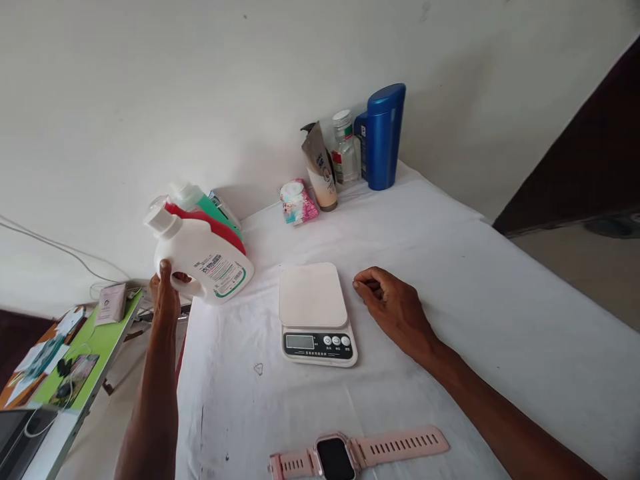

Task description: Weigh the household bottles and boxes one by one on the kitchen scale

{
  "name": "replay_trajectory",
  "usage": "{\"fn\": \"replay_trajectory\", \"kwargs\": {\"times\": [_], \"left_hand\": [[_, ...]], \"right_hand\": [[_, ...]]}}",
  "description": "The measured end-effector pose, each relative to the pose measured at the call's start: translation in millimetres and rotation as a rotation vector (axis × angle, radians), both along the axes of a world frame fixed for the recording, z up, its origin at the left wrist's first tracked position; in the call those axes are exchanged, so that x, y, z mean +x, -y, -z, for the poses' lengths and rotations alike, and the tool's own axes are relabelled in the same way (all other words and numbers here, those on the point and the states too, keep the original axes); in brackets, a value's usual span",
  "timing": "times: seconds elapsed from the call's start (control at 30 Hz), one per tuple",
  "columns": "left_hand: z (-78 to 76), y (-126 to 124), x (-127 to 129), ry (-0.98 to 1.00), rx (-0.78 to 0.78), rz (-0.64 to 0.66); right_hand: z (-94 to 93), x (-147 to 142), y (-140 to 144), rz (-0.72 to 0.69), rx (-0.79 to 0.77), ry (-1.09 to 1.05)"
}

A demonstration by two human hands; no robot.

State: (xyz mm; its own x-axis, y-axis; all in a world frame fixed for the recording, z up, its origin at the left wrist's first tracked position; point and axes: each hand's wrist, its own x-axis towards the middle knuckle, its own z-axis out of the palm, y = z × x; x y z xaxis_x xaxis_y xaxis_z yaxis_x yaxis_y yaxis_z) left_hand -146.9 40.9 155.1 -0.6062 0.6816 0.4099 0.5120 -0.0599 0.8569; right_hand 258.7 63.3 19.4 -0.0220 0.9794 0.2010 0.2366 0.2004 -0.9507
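Note:
My left hand [167,291] grips the handle of a white detergent jug [203,261] with a white cap, held tilted at the table's left edge. Behind it lie a red bottle [215,227] and a green bottle [200,200]. My right hand [393,307] rests on the white tablecloth [450,280], fingers curled loosely, holding nothing, just right of a white kitchen scale [315,310] with a blank display. The scale's platform carries nothing.
A pink smartwatch [350,453] lies at the near edge. At the back by the wall stand a blue bottle [383,137], a small clear bottle [345,150], a tube [323,170] and a tissue pack [299,202]. A green side table [100,340] with clutter sits left.

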Motion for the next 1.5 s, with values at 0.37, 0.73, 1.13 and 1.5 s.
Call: {"fn": "replay_trajectory", "kwargs": {"times": [0.37,0.73,1.13,1.5], "left_hand": [[5.2,28.7,47.5,0.143,0.257,-0.064],[-30.3,52.8,105.8,0.265,0.282,0.139],[-12.3,13.3,181.7,0.214,0.174,0.326],[-7.7,21.0,161.8,0.342,0.204,0.478]], "right_hand": [[-1.0,0.9,-1.9,0.006,0.004,-0.011],[-0.9,0.5,-3.1,0.032,0.027,0.014],[4.3,1.3,-5.0,0.023,0.05,0.004],[7.0,-0.6,-6.2,0.022,0.061,0.011]]}}
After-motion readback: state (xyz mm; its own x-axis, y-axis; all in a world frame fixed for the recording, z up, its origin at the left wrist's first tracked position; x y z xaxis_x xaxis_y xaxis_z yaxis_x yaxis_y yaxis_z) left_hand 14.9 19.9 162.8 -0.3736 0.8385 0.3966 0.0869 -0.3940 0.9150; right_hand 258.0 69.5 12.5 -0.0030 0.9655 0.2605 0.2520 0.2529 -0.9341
